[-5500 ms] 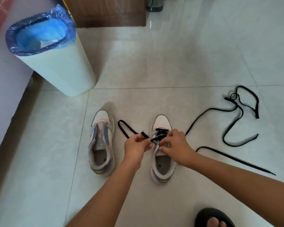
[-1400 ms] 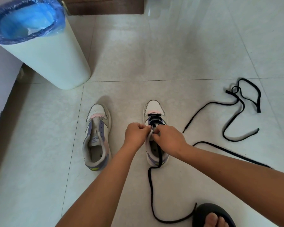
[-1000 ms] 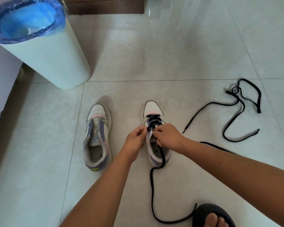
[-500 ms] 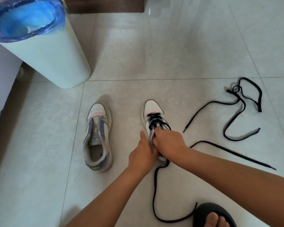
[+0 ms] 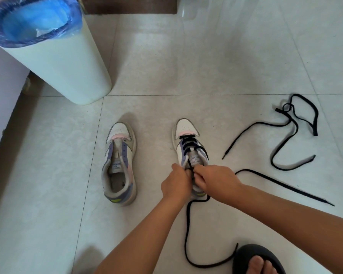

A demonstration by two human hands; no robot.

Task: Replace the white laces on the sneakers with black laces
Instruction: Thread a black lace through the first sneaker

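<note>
Pale floor tiles (image 5: 216, 62) carry the whole job. Both grips sit together over the right sneaker (image 5: 188, 139): the left hand (image 5: 175, 184) and right hand (image 5: 218, 179) each pinch the black lace (image 5: 188, 230) at the upper eyelets, fingers curled on it. Crossings are threaded near the toe; one tail trails toward a sandalled foot (image 5: 259, 262). Next, probably, that tail feeds through an eyelet. Unlaced, the left sneaker (image 5: 119, 161) waits beside it; a second black lace (image 5: 283, 147) lies apart.
</note>
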